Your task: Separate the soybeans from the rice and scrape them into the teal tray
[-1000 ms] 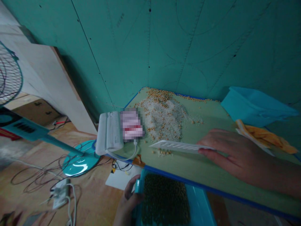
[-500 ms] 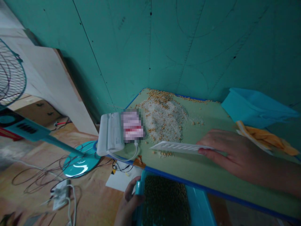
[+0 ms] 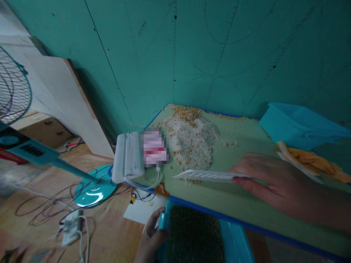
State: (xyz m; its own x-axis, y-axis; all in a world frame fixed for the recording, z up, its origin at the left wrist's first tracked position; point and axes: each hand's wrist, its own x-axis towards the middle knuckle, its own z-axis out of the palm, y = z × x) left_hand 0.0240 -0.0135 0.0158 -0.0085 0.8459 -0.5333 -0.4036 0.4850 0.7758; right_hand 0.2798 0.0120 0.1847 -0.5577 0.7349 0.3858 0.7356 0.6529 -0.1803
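Observation:
My right hand [image 3: 270, 179] grips a white slotted scraper [image 3: 205, 176] and holds it on edge on the green table top [image 3: 236, 199], with a few yellow beans against its blade. Just behind the blade lies a heap of white rice mixed with yellow beans [image 3: 192, 140]. My left hand [image 3: 151, 237] is below the table's front edge, fingers closed on the rim of a blue tray [image 3: 236, 244] filled with dark green beans [image 3: 193, 237].
A white device with a cable [image 3: 130, 157] sits at the table's left corner. A blue bin [image 3: 298, 126] and an orange cloth [image 3: 309, 160] lie at the right. A standing fan [image 3: 16, 109], its base [image 3: 91, 190] and loose wires [image 3: 55, 212] are on the floor at left.
The scraper has slid a little toward the front edge of the table, pulling a few beans with it. My left hand still holds the tray.

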